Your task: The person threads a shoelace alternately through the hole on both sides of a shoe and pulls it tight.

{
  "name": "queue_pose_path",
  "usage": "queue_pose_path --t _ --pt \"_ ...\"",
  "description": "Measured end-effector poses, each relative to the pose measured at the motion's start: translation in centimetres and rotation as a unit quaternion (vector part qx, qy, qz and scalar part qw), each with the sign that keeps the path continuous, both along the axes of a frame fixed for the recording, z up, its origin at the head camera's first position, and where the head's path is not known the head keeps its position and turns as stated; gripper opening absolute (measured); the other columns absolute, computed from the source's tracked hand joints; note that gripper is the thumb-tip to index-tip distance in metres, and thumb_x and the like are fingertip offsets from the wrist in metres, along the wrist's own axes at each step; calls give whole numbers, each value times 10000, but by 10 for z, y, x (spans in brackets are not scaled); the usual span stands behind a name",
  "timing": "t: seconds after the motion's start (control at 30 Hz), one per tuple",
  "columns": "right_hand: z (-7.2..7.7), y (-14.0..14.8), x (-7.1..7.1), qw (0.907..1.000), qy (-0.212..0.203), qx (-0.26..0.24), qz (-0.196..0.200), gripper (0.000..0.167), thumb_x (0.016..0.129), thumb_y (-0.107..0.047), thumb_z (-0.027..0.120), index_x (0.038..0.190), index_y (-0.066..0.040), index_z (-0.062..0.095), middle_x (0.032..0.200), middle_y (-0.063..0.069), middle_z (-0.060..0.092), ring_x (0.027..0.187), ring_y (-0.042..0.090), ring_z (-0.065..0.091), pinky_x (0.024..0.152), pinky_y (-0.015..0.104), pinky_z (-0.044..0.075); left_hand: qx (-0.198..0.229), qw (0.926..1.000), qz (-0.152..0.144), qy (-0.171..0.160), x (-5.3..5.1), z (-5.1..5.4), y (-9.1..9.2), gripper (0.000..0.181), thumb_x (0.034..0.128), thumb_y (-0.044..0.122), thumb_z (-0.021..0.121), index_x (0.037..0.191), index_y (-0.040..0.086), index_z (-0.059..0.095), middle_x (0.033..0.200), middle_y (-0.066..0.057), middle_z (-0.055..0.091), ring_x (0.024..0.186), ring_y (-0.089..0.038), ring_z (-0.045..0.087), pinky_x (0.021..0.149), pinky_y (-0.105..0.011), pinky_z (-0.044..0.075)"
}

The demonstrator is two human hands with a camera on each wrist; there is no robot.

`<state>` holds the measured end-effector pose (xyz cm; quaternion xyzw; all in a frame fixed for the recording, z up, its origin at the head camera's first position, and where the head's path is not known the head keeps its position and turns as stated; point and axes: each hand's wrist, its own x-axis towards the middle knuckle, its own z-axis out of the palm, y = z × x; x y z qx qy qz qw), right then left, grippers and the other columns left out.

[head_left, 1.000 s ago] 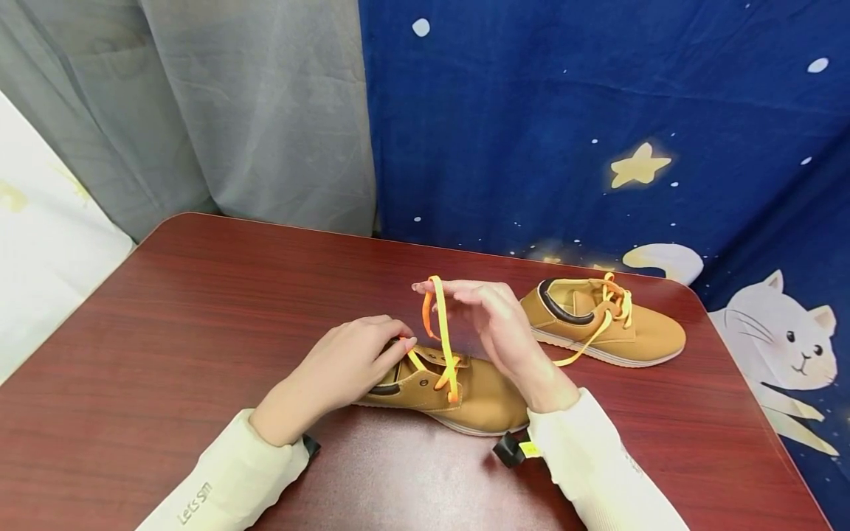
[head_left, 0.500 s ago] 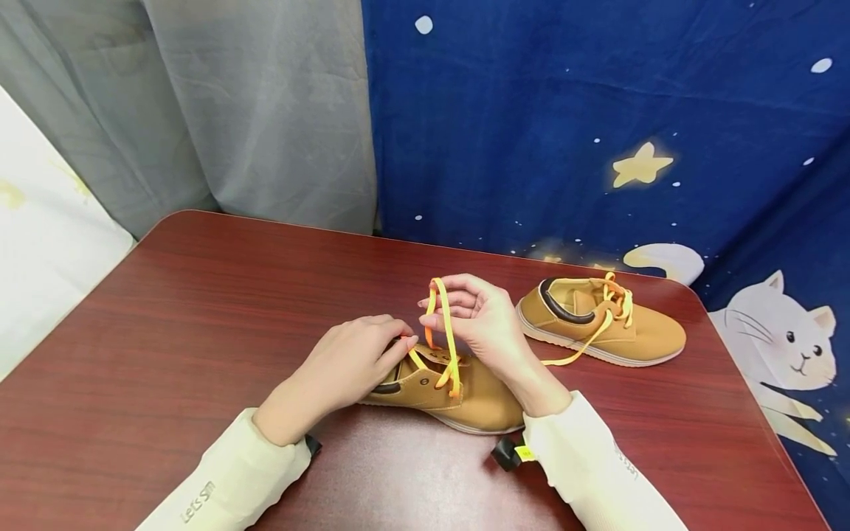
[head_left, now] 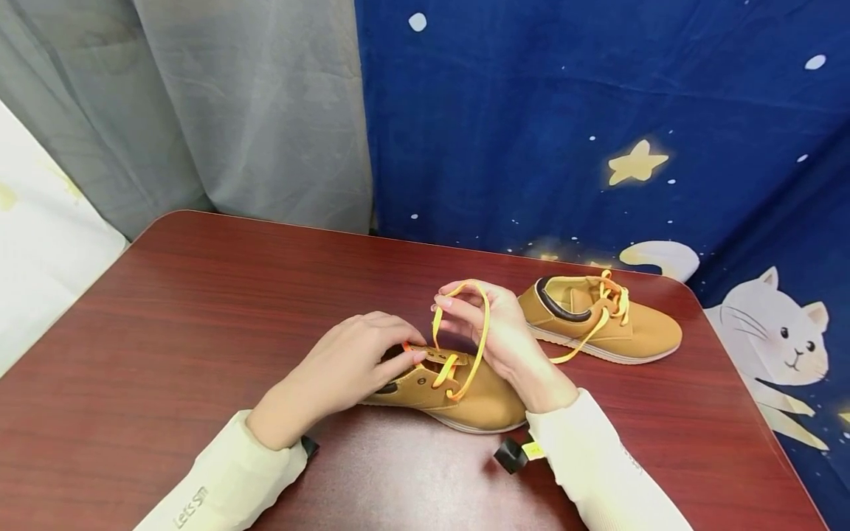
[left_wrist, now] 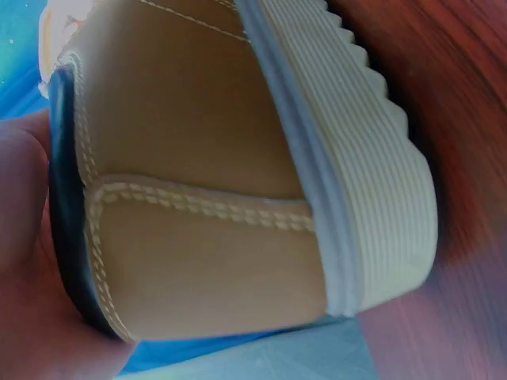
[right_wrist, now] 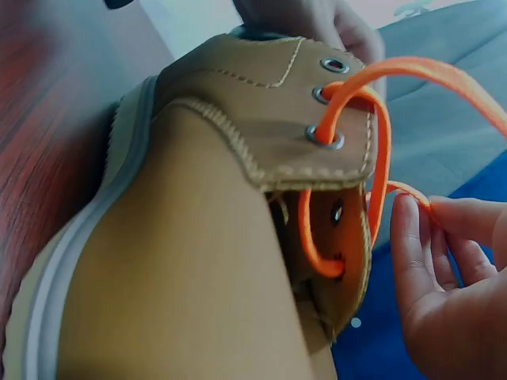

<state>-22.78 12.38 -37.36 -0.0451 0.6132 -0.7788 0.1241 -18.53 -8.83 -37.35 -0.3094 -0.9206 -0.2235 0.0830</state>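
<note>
A tan shoe [head_left: 490, 404] with a pale sole lies on the table, toe to the right. My left hand [head_left: 348, 363] holds it at the opening, thumb and fingertips by the tongue, where a bit of orange lace shows. In the left wrist view, the shoe's heel [left_wrist: 206, 269] fills the picture, beside part of that hand. My right hand [head_left: 499, 335] is above the laced part and pinches a yellow-orange shoelace [head_left: 487, 317], which arches in a loop. The right wrist view shows the lace [right_wrist: 380, 158] running through lower eyelets; an eyelet [right_wrist: 335, 65] near the ankle has none.
A matching tan shoe [head_left: 640, 332] sits at the back right of the dark red table [head_left: 232, 287], its lace tied and one end trailing. Grey curtain [head_left: 265, 110] and blue curtain [head_left: 478, 110] hang behind the table.
The right fingers, spread inside the lace loop earlier, have closed to a pinch on the lace. The loop has widened and leans to the right. The left hand stays nearly in place.
</note>
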Motion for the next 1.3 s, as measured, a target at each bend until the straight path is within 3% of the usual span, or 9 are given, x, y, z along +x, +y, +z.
queue_pose_path --t 0.1,0.2,0.37,0.5,0.77,0.87,1.07,1.3 --pt "-2 3 3 10000 48 27 16 114 938 31 649 992 -58 697 894 20 751 840 134 740 778 305 621 -28 9999 -49 133 2 1 3 201 933 403 709 1059 254 758 1019 137 742 1011 -85 684 896 -346 541" --pt "-5 5 7 9991 131 386 103 117 942 -6 660 1057 -2 679 886 -4 756 807 120 735 783 296 618 -76 9998 -8 203 3 0 5 213 921 415 718 1062 261 762 1018 133 749 989 -84 693 864 -339 550" --pt "-9 5 10 9933 470 1015 296 286 957 -97 660 1162 101 639 853 4 745 748 91 697 729 242 599 -87 9997 73 195 3 -2 7 211 919 423 716 1065 278 762 1024 143 748 968 -81 692 814 -328 560" --pt "-10 4 11 9896 565 1234 481 248 990 -180 634 1142 13 668 878 45 766 685 81 673 615 188 533 -94 9998 111 137 4 -2 7 222 916 427 718 1069 272 760 1039 139 745 971 -84 685 805 -328 557" --pt "-11 4 11 9907 614 1106 509 272 1052 -222 542 1201 -9 622 878 3 776 601 48 614 522 155 421 -100 9997 165 149 3 -3 7 231 916 435 716 1072 268 752 1036 131 744 973 -88 688 811 -331 557" --pt "-12 4 10 9938 420 868 557 299 1060 -216 521 1249 5 589 867 -6 760 548 41 574 483 148 386 -93 9997 197 128 3 -3 7 235 914 438 718 1076 271 749 1030 132 743 967 -89 685 801 -332 555" --pt "-12 5 10 9960 28 309 833 250 1078 -204 476 1252 -35 537 846 30 736 481 58 577 431 145 403 -81 9998 181 84 3 -3 7 228 917 433 716 1079 274 746 1032 133 741 967 -89 685 807 -335 554" --pt "-9 5 8 9948 -193 -310 952 174 1094 -160 409 1186 -99 544 770 13 688 541 73 621 498 167 489 -136 9997 182 100 4 -3 5 229 924 427 709 1086 271 749 1040 129 739 963 -106 685 802 -352 557"
